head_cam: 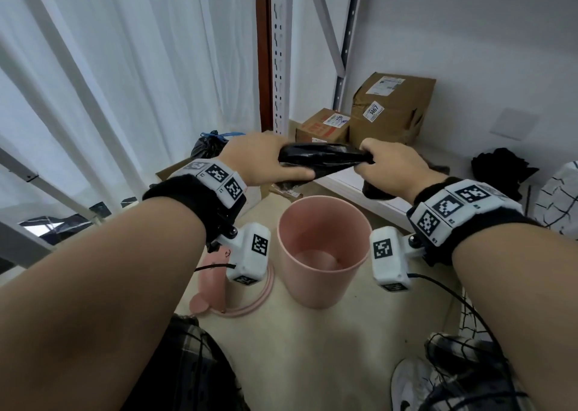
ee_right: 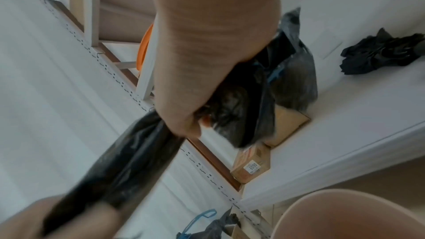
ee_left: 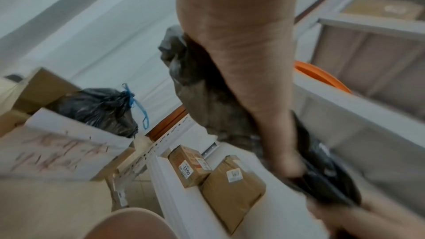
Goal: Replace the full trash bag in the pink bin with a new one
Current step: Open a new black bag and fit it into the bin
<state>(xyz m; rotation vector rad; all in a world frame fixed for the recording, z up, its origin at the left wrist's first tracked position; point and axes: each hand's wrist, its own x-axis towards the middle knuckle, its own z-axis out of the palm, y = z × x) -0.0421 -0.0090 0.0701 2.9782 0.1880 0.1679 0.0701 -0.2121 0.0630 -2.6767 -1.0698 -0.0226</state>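
Both hands hold a folded new black trash bag (head_cam: 322,160) stretched between them above the pink bin (head_cam: 319,251), which stands on the floor with nothing inside. My left hand (head_cam: 266,160) grips the bag's left end (ee_left: 207,101), thumb underneath. My right hand (head_cam: 391,166) grips the right end in a fist, with loose plastic (ee_right: 264,83) bunched below it. The full black bag (head_cam: 208,145), tied with a blue drawstring, sits in a cardboard box (ee_left: 69,144) at the back left. The bin's pink lid (head_cam: 225,295) lies on the floor to the bin's left.
A white metal rack (head_cam: 280,54) stands behind the bin, its low shelf (head_cam: 369,191) carrying two brown parcels (head_cam: 391,110). A crumpled black cloth (head_cam: 500,166) lies at the right. White curtains hang at the left. My legs and a shoe (head_cam: 413,385) are at the bottom.
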